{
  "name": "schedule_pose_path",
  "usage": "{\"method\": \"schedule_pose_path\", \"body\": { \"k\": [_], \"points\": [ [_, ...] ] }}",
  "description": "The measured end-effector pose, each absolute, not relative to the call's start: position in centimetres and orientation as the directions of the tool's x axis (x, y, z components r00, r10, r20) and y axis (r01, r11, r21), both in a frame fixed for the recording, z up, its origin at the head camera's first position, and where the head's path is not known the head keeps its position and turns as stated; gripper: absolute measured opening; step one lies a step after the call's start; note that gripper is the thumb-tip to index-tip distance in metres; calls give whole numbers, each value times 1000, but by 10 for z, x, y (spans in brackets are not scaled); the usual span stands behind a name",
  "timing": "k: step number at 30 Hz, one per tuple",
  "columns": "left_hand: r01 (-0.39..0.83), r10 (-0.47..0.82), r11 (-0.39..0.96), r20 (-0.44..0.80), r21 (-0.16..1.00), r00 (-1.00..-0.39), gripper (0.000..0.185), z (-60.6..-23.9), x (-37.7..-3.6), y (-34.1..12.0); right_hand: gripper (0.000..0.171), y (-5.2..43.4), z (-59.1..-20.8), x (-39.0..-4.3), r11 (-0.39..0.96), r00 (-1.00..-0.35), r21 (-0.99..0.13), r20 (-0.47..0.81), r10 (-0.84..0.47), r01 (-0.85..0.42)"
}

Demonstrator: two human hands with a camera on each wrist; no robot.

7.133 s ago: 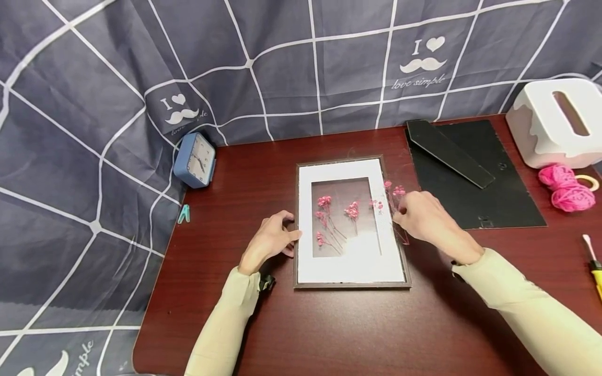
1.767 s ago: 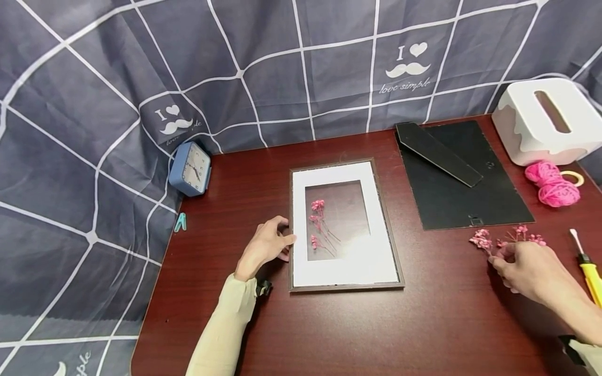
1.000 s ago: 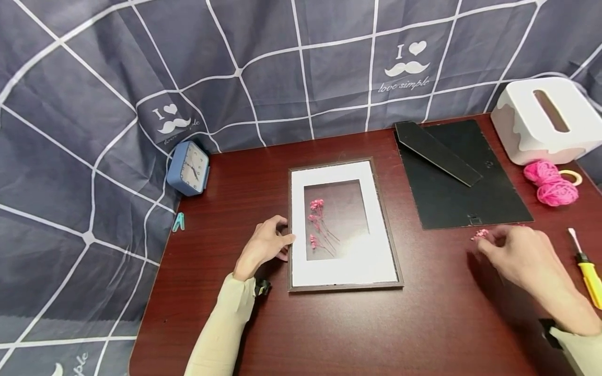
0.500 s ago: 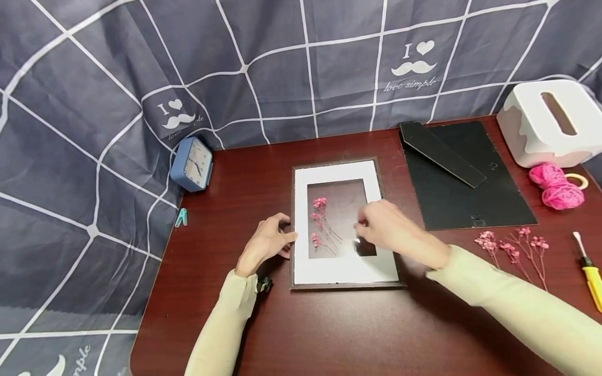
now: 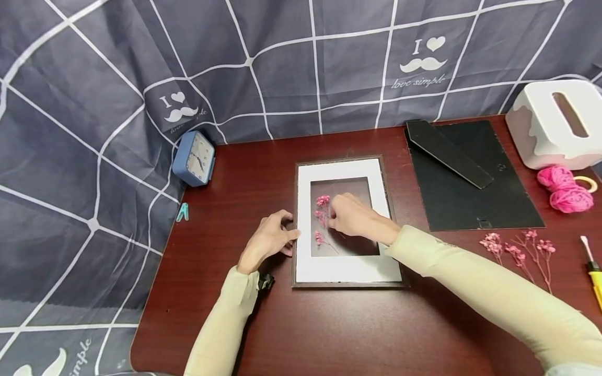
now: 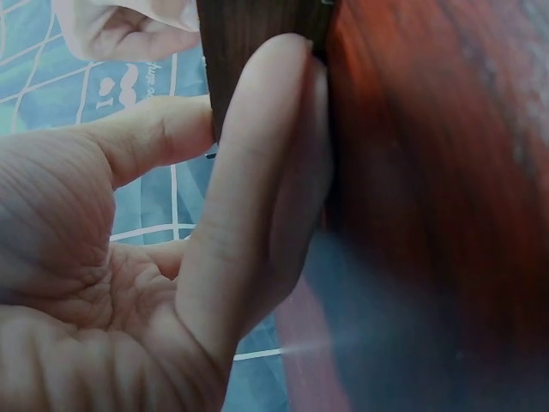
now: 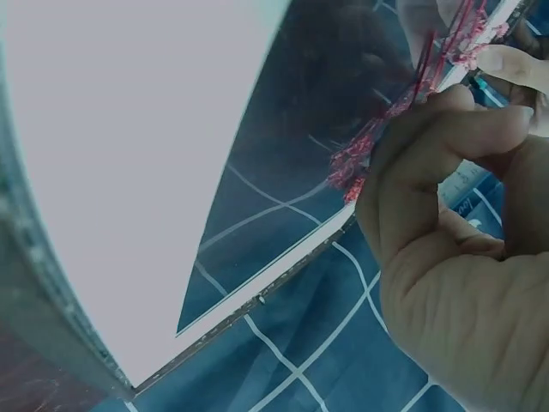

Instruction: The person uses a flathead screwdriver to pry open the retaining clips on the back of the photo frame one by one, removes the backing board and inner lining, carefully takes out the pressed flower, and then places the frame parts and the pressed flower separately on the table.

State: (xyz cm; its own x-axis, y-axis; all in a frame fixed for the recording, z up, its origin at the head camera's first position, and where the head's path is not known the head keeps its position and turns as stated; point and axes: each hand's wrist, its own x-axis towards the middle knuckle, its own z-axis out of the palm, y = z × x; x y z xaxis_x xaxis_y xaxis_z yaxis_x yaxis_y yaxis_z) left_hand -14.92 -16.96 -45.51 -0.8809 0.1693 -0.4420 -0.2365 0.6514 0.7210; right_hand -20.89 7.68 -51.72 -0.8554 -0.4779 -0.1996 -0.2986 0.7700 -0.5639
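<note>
A picture frame with a white mat lies flat mid-table. Inside its window are sprigs of small pink dried flowers, stems pointing down to the right. My left hand holds the frame's left edge, thumb over the rim and fingers along the outer side; the left wrist view shows a finger against the dark wood. Over the window, my right hand has curled fingers right at the flower stems. Those fingers hide the stems where they meet, so whether it pinches one cannot be seen.
More pink sprigs lie right of the frame. Behind them are a black backboard, pink yarn and a white tissue box. A yellow screwdriver is at far right. A blue clock and teal clip stand left.
My right hand set sprigs down on the table at right, then moved left over the frame to the sprigs still inside. Fewer flowers lie in the window than before. The left hand stays put.
</note>
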Motion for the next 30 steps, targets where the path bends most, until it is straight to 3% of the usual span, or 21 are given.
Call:
{"method": "schedule_pose_path", "body": {
  "k": [7, 14, 23, 30],
  "points": [
    [-220, 173, 659, -430, 719, -886, 49, -455, -150, -168, 48, 68, -513, -211, 808, -864, -533, -251, -436, -252],
    [-226, 165, 662, -432, 715, -887, 50, -453, -149, -168, 43, 63, -484, -202, 816, -848, -552, -340, -406, -169],
    [-229, 161, 661, -433, 715, -887, 51, -454, -148, -169, 47, 74, -517, -217, 799, -846, -577, -331, -418, -170],
    [-237, 161, 647, -434, 725, -886, 52, -455, -148, -169, 44, 80, -442, -178, 762, -857, -634, -315, -408, -130]
  ]
}}
